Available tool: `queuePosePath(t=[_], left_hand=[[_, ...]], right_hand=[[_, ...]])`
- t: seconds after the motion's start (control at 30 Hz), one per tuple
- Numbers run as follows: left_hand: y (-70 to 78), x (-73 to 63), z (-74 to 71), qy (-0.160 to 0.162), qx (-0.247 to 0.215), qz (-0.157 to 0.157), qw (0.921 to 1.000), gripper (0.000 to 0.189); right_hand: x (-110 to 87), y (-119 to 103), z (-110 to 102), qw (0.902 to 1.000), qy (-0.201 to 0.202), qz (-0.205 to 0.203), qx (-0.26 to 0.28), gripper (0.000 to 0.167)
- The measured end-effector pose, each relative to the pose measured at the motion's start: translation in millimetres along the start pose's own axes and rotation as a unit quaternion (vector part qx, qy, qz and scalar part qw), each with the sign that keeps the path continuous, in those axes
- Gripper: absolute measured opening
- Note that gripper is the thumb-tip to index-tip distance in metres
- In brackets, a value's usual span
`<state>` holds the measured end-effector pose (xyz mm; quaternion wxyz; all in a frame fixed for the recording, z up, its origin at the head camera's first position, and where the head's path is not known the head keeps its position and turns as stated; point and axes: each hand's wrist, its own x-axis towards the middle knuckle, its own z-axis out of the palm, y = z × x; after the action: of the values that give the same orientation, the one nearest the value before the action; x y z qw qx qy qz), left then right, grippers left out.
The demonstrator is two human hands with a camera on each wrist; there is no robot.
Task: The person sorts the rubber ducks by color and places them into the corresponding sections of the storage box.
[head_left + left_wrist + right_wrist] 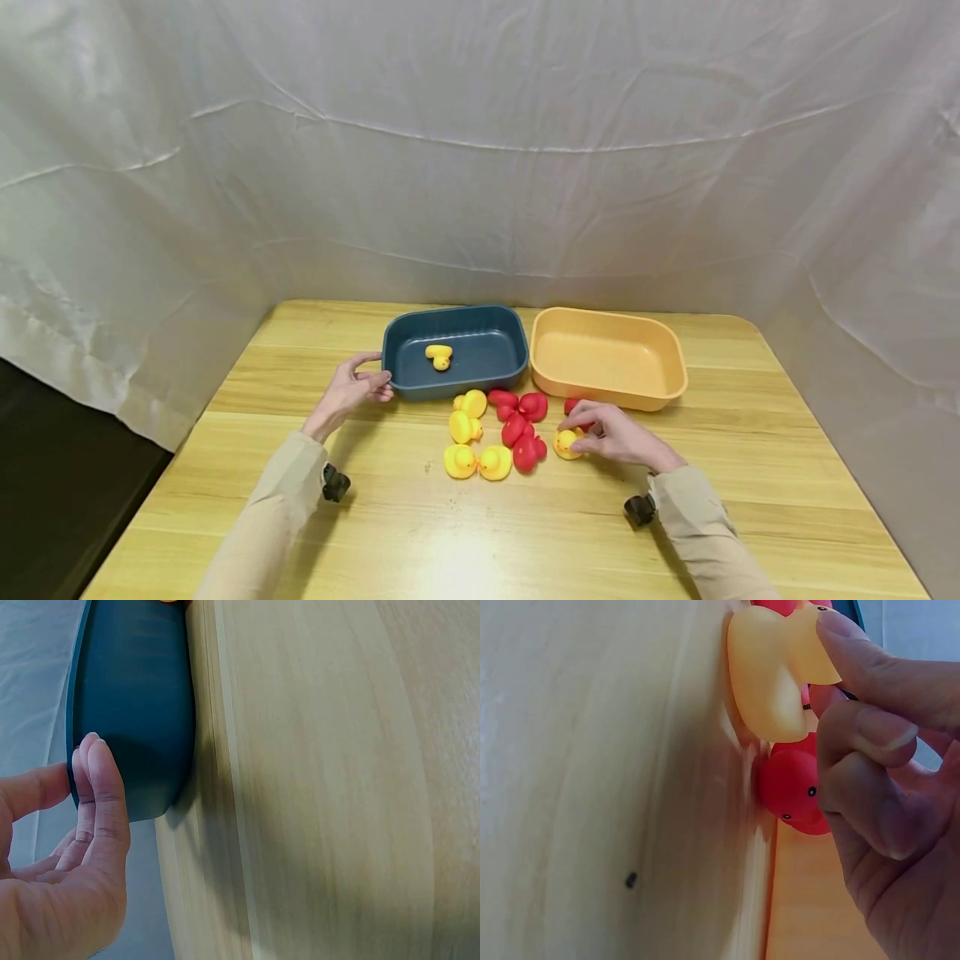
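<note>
The yellow duck (566,446) is pinched by its head between thumb and fingertip of the right hand (622,437), near the orange bin's (607,354) near-left corner. It could be dropped if that small grip slips — and 1 red duck (572,405) beside it could be knocked by low knuckles. The blue bin (487,352), its left end held by the left hand's (351,387) nearly closed thumb and fingers, could be tipped if pulled.

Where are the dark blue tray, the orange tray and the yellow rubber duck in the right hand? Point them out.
Dark blue tray (482,354): head view, bare inner floor.
Orange tray (609,354): head view, middle of its floor.
Yellow rubber duck (766,675): right wrist view, its body.
</note>
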<state>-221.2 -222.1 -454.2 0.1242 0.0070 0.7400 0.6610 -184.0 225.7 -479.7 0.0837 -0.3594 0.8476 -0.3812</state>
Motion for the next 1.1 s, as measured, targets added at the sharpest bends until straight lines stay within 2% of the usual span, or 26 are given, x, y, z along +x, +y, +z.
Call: queuePosePath(t=[0.27, 0.47, 0.67, 0.9, 1.1], left_hand=[[-0.4, 0.1, -0.1, -0.002, 0.001, 0.001, 1.0, 0.061], [-1.4, 0.1, -0.4, -0.001, 0.007, 0.003, 1.0, 0.06], [0.4, -1.2, -0.2, 0.0, 0.007, 0.003, 1.0, 0.06], [1.3, -1.3, -0.3, -0.002, 0.008, 0.001, 1.0, 0.061], [1.1, -1.0, -0.1, -0.001, 0.006, -0.001, 1.0, 0.061]], right_hand=[[2.2, -4.9, -0.8, 0.9999, 0.007, 0.006, 0.014, 0.022], [4.2, -5.8, -0.3, 0.9991, 0.019, -0.004, 0.039, 0.021], [6.2, -7.6, 1.3, 0.9978, 0.046, -0.01, 0.047, 0.023], [9.2, -10.5, 4.7, 0.9949, 0.087, -0.036, 0.037, 0.022], [14.6, -13.5, 8.6, 0.9896, 0.121, -0.052, 0.056, 0.025]])
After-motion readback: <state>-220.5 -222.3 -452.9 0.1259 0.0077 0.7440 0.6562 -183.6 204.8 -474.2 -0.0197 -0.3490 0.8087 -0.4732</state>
